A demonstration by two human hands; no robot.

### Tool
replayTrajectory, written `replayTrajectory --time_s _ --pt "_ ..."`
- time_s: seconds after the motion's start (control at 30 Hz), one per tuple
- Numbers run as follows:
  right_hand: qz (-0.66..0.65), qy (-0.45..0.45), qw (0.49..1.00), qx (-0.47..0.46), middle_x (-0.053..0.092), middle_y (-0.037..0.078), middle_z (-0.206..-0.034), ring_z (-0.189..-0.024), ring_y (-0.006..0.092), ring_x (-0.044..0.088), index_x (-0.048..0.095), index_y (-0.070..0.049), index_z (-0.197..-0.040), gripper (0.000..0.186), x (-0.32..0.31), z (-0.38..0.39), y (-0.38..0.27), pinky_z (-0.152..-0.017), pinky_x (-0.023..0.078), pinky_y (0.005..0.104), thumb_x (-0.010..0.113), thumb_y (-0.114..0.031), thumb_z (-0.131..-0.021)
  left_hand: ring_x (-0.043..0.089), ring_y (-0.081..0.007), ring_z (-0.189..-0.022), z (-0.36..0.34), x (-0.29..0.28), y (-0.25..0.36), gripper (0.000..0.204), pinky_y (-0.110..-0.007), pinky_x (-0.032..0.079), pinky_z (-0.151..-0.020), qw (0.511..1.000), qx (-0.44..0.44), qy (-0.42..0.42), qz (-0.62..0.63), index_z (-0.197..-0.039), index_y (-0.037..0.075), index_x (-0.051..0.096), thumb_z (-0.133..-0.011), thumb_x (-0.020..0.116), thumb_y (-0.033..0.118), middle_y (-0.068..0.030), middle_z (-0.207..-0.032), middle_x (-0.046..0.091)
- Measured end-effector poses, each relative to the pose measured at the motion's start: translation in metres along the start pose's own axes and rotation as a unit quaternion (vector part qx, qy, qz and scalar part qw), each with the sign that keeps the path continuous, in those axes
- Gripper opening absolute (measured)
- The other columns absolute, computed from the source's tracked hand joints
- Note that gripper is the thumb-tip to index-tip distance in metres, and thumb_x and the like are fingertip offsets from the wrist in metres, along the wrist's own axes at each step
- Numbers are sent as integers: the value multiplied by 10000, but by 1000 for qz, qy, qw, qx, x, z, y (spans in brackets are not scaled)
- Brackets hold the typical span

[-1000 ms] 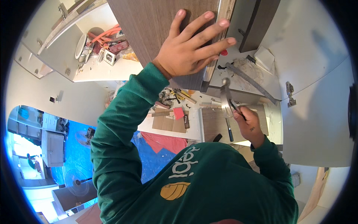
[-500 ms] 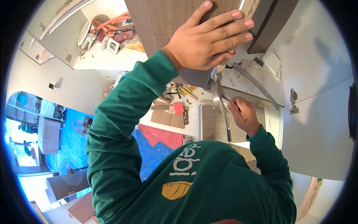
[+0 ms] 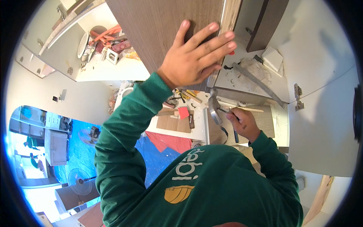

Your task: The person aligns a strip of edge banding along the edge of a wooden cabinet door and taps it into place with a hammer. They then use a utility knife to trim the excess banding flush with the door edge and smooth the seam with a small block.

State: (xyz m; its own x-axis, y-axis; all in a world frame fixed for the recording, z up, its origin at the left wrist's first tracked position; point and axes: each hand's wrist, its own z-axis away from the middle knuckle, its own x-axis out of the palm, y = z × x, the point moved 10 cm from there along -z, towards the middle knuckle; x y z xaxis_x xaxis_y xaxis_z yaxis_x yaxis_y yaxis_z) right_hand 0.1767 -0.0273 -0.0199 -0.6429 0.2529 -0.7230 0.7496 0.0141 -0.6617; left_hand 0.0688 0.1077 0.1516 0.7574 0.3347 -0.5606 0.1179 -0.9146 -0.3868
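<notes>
- Two hands in play around the brown wood-grain panel (image 3: 162, 26), and there's the change: half a second ago the claw hammer (image 3: 214, 109) had its head up over the panel's lower end; now it's down, just below that lower corner.
- Left hand (image 3: 198, 56), spread wide, fingers fanned and holding nothing, lies across the panel as it did before, fingertips reaching its light-coloured long edge.
- Right hand (image 3: 245, 123), below and to the right of the panel, is wrapped around the hammer's handle, fingers curled, metal head pointing out to the left.
- Below the panel, on the white desk (image 3: 201, 120), lies flat cardboard (image 3: 170, 123), a red square piece (image 3: 183, 112) on top of it.
- Right of the panel, a long grey strip (image 3: 261, 85) slants down, well apart from the left hand!
</notes>
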Motion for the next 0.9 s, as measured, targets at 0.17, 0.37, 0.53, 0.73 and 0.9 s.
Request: replayTrajectory --time_s 0.17,0.37,0.53,0.73,0.9 --pt "-43 19 997 -69 617 189 -734 -654 391 618 626 -10 -906 236 -1 11 -9 -582 477 429 684 -234 -948 311 -291 -1506 24 19 7 794 -602 57 -1224 999 -43 -13 22 -1510 214 484 -817 775 470 -11 -1592 427" --pt "-58 108 982 -144 619 175 -712 -599 344 605 610 21 -911 266 -59 -8 -74 -558 476 395 711 -222 -942 290 -310 -1503 42 32 16 753 -623 40 -1220 999 -38 -7 4 -1465 219 541 -796 774 472 12 -1585 436" --pt "-64 145 983 -90 627 186 -746 -617 344 607 573 29 -911 236 -90 -42 -98 -578 474 380 649 -179 -993 328 -281 -1484 58 39 19 472 -642 48 -1216 997 -65 -17 32 -1235 227 687 -822 747 445 52 -1545 482" --pt "-66 164 980 -95 607 173 -729 -605 338 592 572 18 -909 246 -95 -57 -93 -570 466 382 665 -195 -987 316 -305 -1480 54 43 21 601 -600 8 -1235 999 -26 -11 -32 -1390 268 634 -846 632 524 59 -1400 589" --pt "-48 159 974 -157 615 176 -731 -603 339 596 582 11 -912 236 -92 -48 -111 -572 471 388 661 -198 -988 329 -315 -1480 60 46 17 543 -615 18 -1229 998 -47 -43 0 -1319 254 660 -802 711 414 37 -1436 572"
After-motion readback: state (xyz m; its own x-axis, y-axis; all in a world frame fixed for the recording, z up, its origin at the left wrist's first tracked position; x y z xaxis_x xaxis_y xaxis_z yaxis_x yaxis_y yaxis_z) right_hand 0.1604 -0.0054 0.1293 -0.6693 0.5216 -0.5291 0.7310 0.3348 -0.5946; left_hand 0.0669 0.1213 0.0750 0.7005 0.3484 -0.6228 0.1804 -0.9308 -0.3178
